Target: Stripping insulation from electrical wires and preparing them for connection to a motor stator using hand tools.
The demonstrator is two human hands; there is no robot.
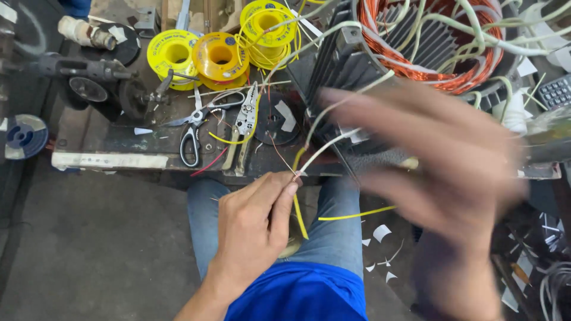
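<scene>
My left hand [253, 223] pinches the joint where a yellow wire [299, 217] meets a white-sleeved lead [324, 148] with bare copper strands at the tip. The lead runs up to a motor stator [416, 41] with copper windings and dark cooling fins at the upper right. My right hand [440, 160] is blurred with motion in front of the stator, fingers spread apart and nothing visible in it. A loose length of yellow wire [357, 213] lies across my jeans.
On the dark workbench [107, 159] lie scissors [193, 128], wire strippers [245, 122] and three yellow wire spools [220, 56]. A grinder-like tool [83, 68] sits at the left. White paper scraps [380, 232] litter the floor. A calculator [556, 92] is at the far right.
</scene>
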